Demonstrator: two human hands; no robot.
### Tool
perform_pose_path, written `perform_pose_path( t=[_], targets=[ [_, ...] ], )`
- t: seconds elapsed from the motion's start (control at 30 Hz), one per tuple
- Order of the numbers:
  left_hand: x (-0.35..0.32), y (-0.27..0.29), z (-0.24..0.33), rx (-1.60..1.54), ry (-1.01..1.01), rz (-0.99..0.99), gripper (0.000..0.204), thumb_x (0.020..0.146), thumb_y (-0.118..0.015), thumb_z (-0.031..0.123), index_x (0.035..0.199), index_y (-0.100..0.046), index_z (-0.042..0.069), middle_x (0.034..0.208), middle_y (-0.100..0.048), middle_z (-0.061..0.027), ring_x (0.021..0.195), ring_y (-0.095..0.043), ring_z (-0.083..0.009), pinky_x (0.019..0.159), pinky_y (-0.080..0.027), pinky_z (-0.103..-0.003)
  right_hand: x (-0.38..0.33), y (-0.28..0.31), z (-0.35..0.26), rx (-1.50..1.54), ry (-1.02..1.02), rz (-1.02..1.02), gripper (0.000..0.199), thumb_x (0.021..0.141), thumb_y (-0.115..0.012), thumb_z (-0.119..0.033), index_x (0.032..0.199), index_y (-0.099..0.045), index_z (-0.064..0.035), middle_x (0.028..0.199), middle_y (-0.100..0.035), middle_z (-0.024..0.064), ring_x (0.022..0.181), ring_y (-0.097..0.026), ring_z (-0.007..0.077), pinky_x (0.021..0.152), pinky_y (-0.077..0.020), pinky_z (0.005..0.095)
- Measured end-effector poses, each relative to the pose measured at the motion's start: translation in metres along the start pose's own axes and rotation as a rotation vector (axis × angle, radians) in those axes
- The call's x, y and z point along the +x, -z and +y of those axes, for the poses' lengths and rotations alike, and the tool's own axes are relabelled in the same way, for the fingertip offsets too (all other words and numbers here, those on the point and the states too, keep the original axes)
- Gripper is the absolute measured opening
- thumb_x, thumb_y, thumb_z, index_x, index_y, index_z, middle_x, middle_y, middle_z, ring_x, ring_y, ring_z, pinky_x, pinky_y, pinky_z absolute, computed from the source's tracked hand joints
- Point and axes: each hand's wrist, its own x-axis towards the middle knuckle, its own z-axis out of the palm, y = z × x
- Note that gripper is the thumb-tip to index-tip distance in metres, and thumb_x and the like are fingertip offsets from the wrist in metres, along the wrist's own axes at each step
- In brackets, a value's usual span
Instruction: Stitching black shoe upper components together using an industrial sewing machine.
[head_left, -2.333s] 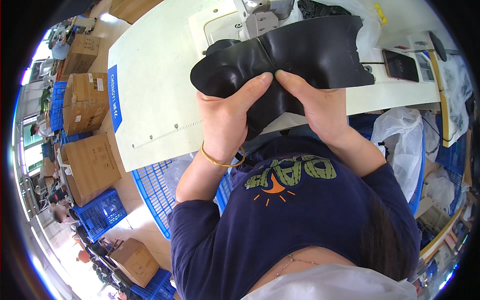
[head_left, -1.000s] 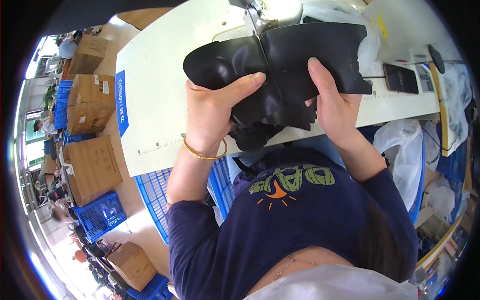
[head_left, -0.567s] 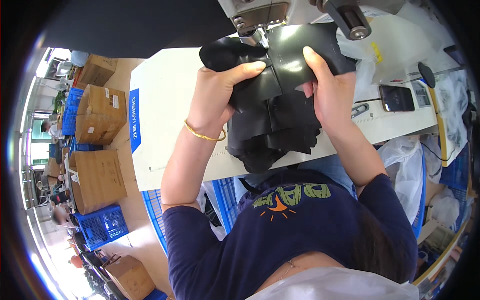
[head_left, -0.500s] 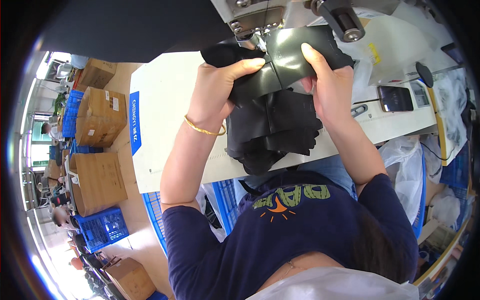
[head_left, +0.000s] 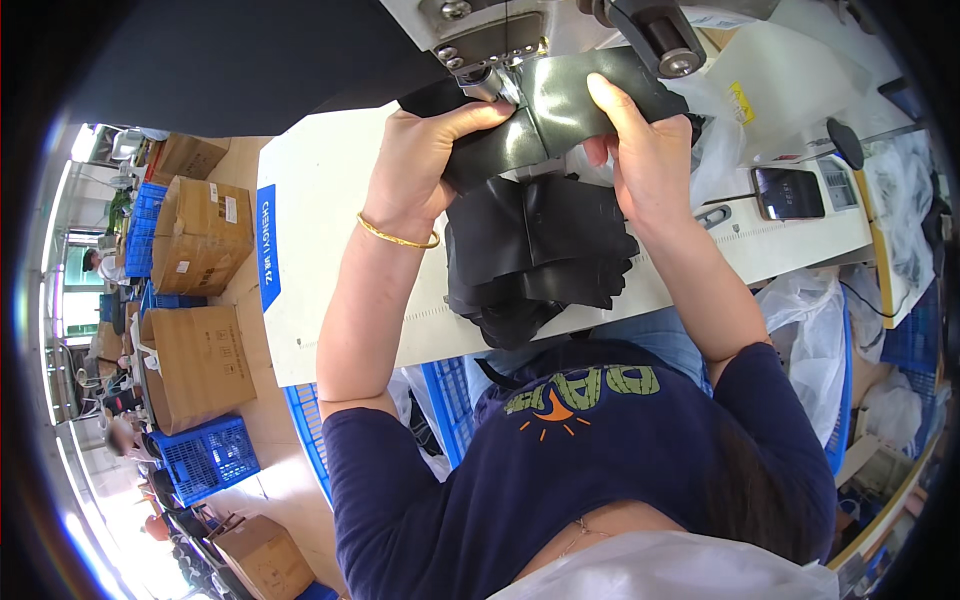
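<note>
A shiny black leather-like panel (head_left: 570, 105) with a seam line down its middle lies under the presser foot (head_left: 490, 84) of a sewing machine. My left hand (head_left: 415, 160) grips its left part, thumb on top close beside the foot. On the right part, my right hand (head_left: 652, 165) pinches the panel, thumb above and fingers curled under. Nearer to me, a stack of similar black pieces (head_left: 535, 240) is draped over the table's front edge. My fingers beneath the panel are partly hidden.
The machine head (head_left: 500, 30) overhangs the pale table (head_left: 330, 250). A phone (head_left: 788, 193) and a thread snipper (head_left: 713, 217) lie to the right, near clear plastic bags (head_left: 800, 310). Cardboard boxes (head_left: 200, 235) and blue crates (head_left: 208, 458) stand on the floor at left.
Both hands have moved slightly away from me and to the left with the panel, whose near edge sits farther back. The machine also appears a little farther left in the picture.
</note>
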Motion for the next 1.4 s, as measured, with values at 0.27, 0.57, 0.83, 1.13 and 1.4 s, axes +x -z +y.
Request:
perform_pose_path(
  t=[0.27,0.57,0.83,1.13,1.4],
  targets=[
    [0.001,0.003,-0.003,-0.008,-0.021,-0.005,0.011,0.076,-0.067,-0.006,0.086,-0.066,-0.009,0.084,-0.067,-0.0143,0.073,-0.067,-0.0195,0.065,-0.057,-0.029,0.000,0.000,0.000,-0.017,0.006,-0.007,0.014,0.087,-0.064,-0.012,0.087,-0.067,0.0016,0.073,-0.062,0.0046,0.053,-0.050,0.0118,0.047,-0.0377,0.0250],
    [0.005,0.008,-0.002,-0.001,-0.019,-0.015,0.015,0.077,-0.065,-0.005,0.090,-0.065,-0.013,0.090,-0.067,-0.0164,0.076,-0.067,-0.0218,0.067,-0.057,-0.030,0.006,0.001,-0.002,-0.060,0.031,-0.055,0.014,0.086,-0.064,-0.012,0.086,-0.066,0.0022,0.074,-0.063,0.0063,0.052,-0.052,0.0111,0.044,-0.0338,0.0225],
    [-0.001,0.006,0.000,-0.028,0.019,0.037,0.016,0.079,-0.064,-0.001,0.094,-0.066,-0.004,0.092,-0.066,-0.0124,0.081,-0.066,-0.0190,0.069,-0.055,-0.029,0.010,0.003,-0.002,-0.093,0.042,-0.068,0.014,0.086,-0.064,-0.013,0.087,-0.065,0.0008,0.072,-0.062,0.0053,0.049,-0.046,0.0093,0.044,-0.0311,0.0221],
    [-0.007,0.016,0.004,0.066,0.082,-0.109,0.014,0.081,-0.059,0.004,0.091,-0.065,-0.001,0.088,-0.064,-0.0061,0.077,-0.062,-0.0154,0.072,-0.051,-0.027,0.006,0.004,-0.007,-0.125,0.066,-0.107,0.020,0.087,-0.061,-0.018,0.080,-0.064,0.0009,0.065,-0.063,0.0067,0.048,-0.055,0.0108,0.043,-0.0378,0.0224],
    [-0.066,-0.012,-0.038,-0.160,0.045,0.039,0.019,0.075,-0.051,-0.004,0.091,-0.062,-0.002,0.084,-0.063,-0.0053,0.078,-0.060,-0.0131,0.073,-0.050,-0.028,-0.064,0.011,0.002,-0.059,-0.156,-0.069,0.022,0.083,-0.070,-0.017,0.099,-0.063,-0.0023,0.089,-0.064,0.0029,0.070,-0.060,0.0081,0.054,-0.0491,0.0218]
  ],
)
